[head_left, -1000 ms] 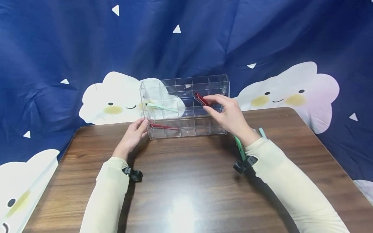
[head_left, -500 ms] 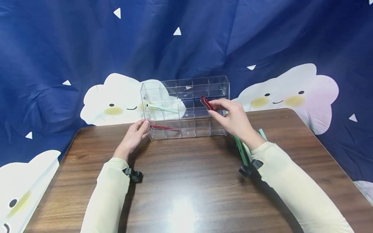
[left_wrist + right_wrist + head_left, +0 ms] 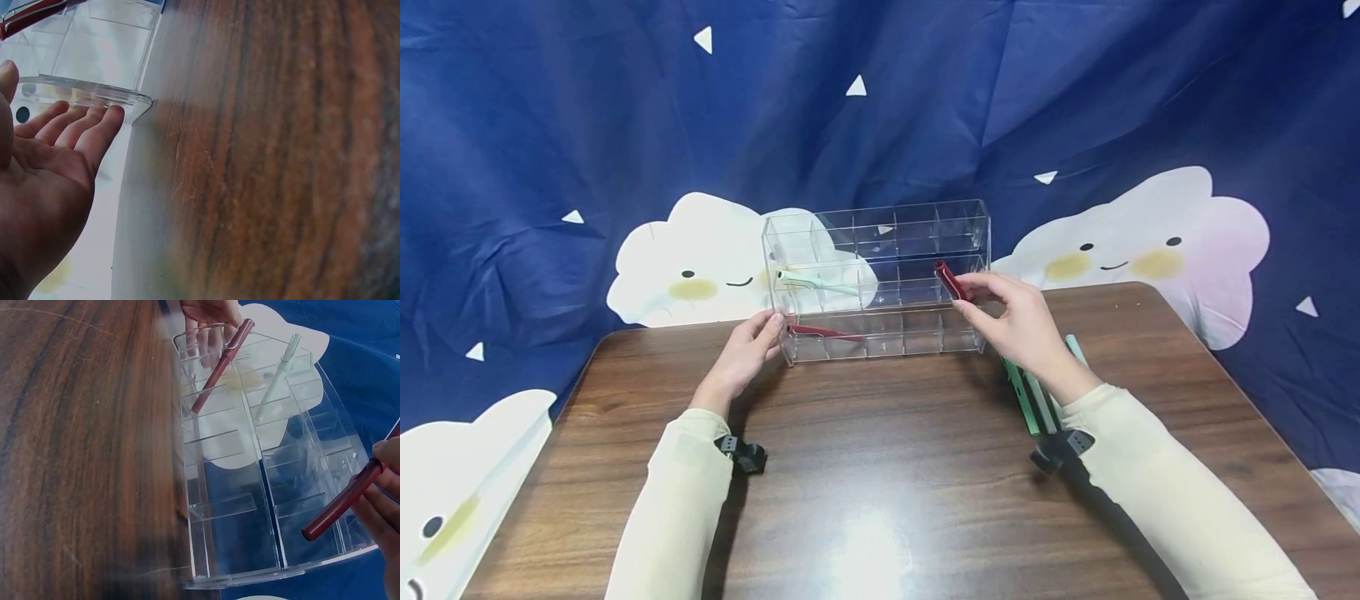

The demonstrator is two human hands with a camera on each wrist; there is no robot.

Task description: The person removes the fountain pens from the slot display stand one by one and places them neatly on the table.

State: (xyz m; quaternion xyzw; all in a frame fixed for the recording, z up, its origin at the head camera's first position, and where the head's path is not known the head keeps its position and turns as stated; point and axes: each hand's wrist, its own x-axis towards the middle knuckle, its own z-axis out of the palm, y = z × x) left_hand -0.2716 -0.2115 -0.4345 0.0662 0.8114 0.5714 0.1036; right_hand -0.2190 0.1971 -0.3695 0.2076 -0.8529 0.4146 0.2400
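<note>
A clear divided pen rack point(image 3: 880, 312) stands at the table's far side. My left hand point(image 3: 748, 354) holds its left end, thumb at the front corner, fingers along the outer side wall in the left wrist view. My right hand point(image 3: 1011, 321) pinches a dark red pen point(image 3: 951, 281) before the right part of the rack; in the right wrist view this held red pen point(image 3: 340, 509) slants over the compartments. A pale green pen point(image 3: 820, 283) lies in a middle row at the left. Another red pen point(image 3: 823, 333) lies in the bottom row below it.
Several green pens lie on the wooden table point(image 3: 865, 467) beside and below my right forearm, among them a bright green pen point(image 3: 1021, 396) and a pale one point(image 3: 1076, 348). A blue curtain point(image 3: 917, 100) with cloud faces hangs behind the table.
My right hand has moved right and downward across the rack's front with the red pen. More of the green pens shows beside the forearm. My left hand keeps its place on the rack.
</note>
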